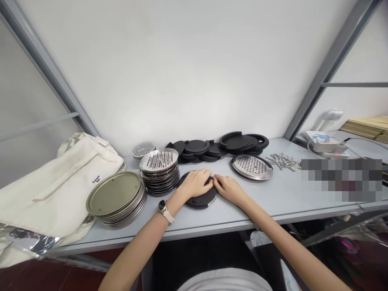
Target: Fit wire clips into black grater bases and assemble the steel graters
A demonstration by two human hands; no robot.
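A round black disc with a thin metal edge lies on the grey table in front of me. My left hand, with a watch on its wrist, rests palm down over the disc, its fingers bent across the top. At the disc's right rim my right hand has its fingers pinched together; whatever they hold is too small to make out. Left of the disc stands a stack of metal grater plates. To the right lies a grater plate in a black ring.
Green round plates are stacked at the left, beside a cream cloth bag. Black discs and rings lie along the wall. Small metal pieces are piled at the right, before a white device and wooden boards.
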